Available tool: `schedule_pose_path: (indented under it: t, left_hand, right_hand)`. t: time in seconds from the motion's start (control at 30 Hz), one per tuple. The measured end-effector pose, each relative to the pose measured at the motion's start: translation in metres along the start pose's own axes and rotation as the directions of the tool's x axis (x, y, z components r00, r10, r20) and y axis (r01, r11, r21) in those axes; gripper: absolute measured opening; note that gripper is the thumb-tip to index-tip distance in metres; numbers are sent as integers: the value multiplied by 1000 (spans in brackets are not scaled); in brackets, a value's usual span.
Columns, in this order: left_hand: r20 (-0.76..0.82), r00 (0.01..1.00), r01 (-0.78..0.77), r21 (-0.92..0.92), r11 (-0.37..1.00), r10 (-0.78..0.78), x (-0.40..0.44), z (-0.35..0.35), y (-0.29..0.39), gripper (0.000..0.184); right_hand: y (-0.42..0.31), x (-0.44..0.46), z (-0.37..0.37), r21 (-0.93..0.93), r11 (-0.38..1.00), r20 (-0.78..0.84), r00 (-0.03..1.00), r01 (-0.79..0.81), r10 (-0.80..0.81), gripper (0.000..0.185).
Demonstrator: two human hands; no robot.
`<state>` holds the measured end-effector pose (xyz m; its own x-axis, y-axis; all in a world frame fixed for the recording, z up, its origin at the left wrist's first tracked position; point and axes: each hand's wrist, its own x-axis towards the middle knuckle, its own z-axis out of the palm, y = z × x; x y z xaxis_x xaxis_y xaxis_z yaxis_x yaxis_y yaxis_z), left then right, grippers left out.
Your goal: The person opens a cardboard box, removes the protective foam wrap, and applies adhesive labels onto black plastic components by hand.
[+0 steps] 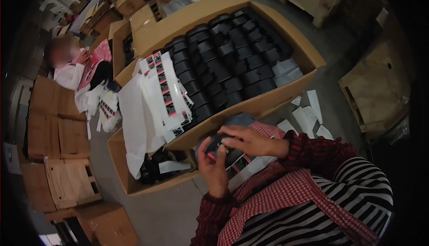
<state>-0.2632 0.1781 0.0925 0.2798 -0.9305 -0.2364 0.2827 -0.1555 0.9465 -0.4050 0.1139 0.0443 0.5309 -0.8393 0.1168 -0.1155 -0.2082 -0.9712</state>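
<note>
In front of my body I hold a dark, rounded plastic part [231, 156] over my lap. My left hand [214, 172] grips its near left side, thumb and fingers curled about it. From the right, my right hand [252, 141] bends its fingers onto the top of the part, fingertips close to my left thumb. A small patch of red shows beside the left fingers. Under the hands, a label sheet with black and red prints [241, 166] lies on my lap, partly covered.
A large cardboard box [277, 97] holds rows of black plastic parts [223, 58]. Label sheets [166, 85] lie over its left side. A smaller box [120, 163] contains black pieces. Paper scraps [306, 118] litter the floor. Another person [71, 74] sits at left near stacked cartons.
</note>
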Motion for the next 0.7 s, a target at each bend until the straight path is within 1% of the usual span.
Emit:
schedule_pose_path:
  t: [0.03, 0.07, 0.1, 0.13, 0.17, 0.2, 0.23, 0.27, 0.3, 0.33, 0.37, 0.4, 0.43, 0.47, 0.5, 0.53, 0.57, 0.6, 0.63, 0.67, 0.7]
  left_hand:
    - [-33, 999, 5, -49, 999, -6, 0, -3, 0, 37]
    - [-110, 994, 10, -2, 1000, -10, 0, -8, 3, 31]
    - [-187, 982, 17, 48, 999, -8, 1, -22, 6, 26]
    - [-227, 970, -64, 106, 992, 87, 8, -52, -3, 23]
    - [-271, 944, -146, 169, 975, 189, 20, -87, -18, 20]
    - [-364, 917, -110, 160, 981, 163, 29, -114, -24, 24]
    - [-464, 875, -72, 153, 986, 136, 35, -145, -31, 27]
    - [-461, 877, -74, 152, 986, 137, 41, -189, -46, 27]
    - [-525, 851, -8, 24, 1000, 20, 48, -236, -64, 35]
    - [-572, 814, 47, -106, 993, -100, 54, -268, -70, 44]
    - [-570, 816, 41, -107, 993, -95, 58, -279, -66, 44]
    - [-653, 756, -37, -88, 995, -29, 61, -284, -62, 52]
    - [-729, 684, -113, -64, 992, 31, 64, -291, -60, 61]
    - [-727, 685, -117, -68, 991, 31, 69, -306, -58, 61]
    - [-680, 695, 123, -208, 970, -234, 76, -321, -55, 64]
    - [-598, 641, 351, -329, 876, -481, 82, -332, -57, 69]
    - [-598, 647, 338, -331, 881, -473, 84, -321, -63, 69]
    - [-575, 686, 396, -218, 892, -446, 82, -297, -70, 70]
    - [-547, 723, 445, -99, 890, -422, 86, -285, -76, 70]
    - [-546, 728, 436, -99, 895, -415, 97, -303, -106, 70]
    - [-318, 937, 282, 434, 856, -148, 108, -339, -158, 68]
  right_hand:
    - [-4, -4, -1, 30, 998, 43, 998, -52, 51, 43]
    - [-10, -3, -11, -5, 998, -5, 998, -65, 65, 43]
    - [-18, -3, -23, 8, 991, 8, 991, -132, 132, 40]
    - [-22, -5, -33, 28, 981, 27, 981, -194, 193, 38]
    - [-1, -8, -40, 42, 996, -125, 989, -77, 82, 33]
    - [14, -9, -55, 30, 996, -149, 985, -79, 82, 33]
    - [27, -9, -76, 27, 993, -172, 978, -112, 115, 26]
    - [39, -9, -96, 27, 989, -187, 972, -143, 146, 21]
    - [53, -9, -118, -130, 982, -292, 952, -137, 94, 17]
    - [64, -7, -139, -283, 949, -386, 922, -141, 22, 12]
    - [69, -5, -156, -317, 931, -485, 875, -180, 4, 12]
    - [72, -4, -175, -347, 910, -579, 815, -227, -18, 12]
    - [79, 0, -199, -332, 874, -652, 755, -356, 60, 17]
    - [89, 5, -219, -303, 826, -719, 683, -475, 129, 24]
    - [98, 9, -228, -308, 828, -719, 684, -469, 120, 24]
    - [108, 16, -236, -382, 727, -779, 622, -571, 80, 36]
    - [119, 23, -244, -431, 609, -829, 559, -666, 24, 48]
    - [131, 25, -256, -649, 434, -688, 726, -625, 16, 67]
    - [136, 27, -261, -649, 442, -688, 726, -619, 6, 67]
    - [138, 28, -267, -779, 349, -563, 826, -521, -25, 68]
    - [138, 29, -273, -883, 243, -422, 906, -401, -37, 69]
